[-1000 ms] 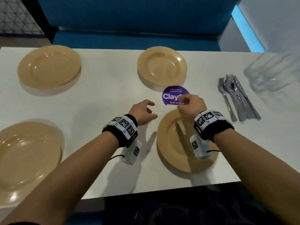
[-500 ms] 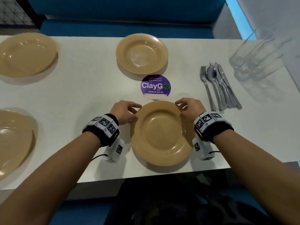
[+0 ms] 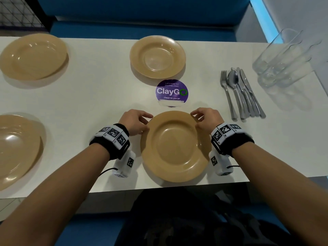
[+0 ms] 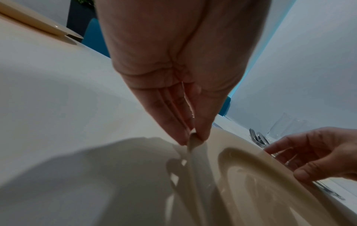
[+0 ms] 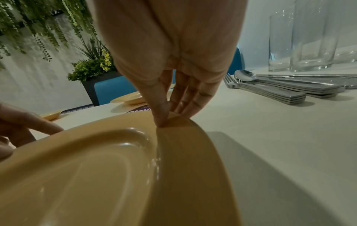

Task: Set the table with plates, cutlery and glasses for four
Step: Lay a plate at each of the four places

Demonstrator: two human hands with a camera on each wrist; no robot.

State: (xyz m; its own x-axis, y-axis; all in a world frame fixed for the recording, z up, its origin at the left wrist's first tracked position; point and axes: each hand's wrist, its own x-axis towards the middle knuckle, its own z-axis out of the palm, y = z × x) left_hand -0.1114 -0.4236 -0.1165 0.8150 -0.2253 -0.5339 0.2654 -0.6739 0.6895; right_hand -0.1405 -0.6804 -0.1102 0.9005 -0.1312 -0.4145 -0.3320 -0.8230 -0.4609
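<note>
Both hands, left (image 3: 135,122) and right (image 3: 206,119), pinch the near plate (image 3: 174,146) rim; it seems slightly tilted, face up

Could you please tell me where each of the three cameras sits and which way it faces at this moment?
Head: on the person's head, looking down at the table; both forearms and hands show.
Left wrist: under the left hand, looking along its fingers pinching the near plate.
Right wrist: under the right hand, looking along its fingers on the plate's rim, cutlery and glasses behind.
All three share this plate; each wrist view shows the opposite hand.
</note>
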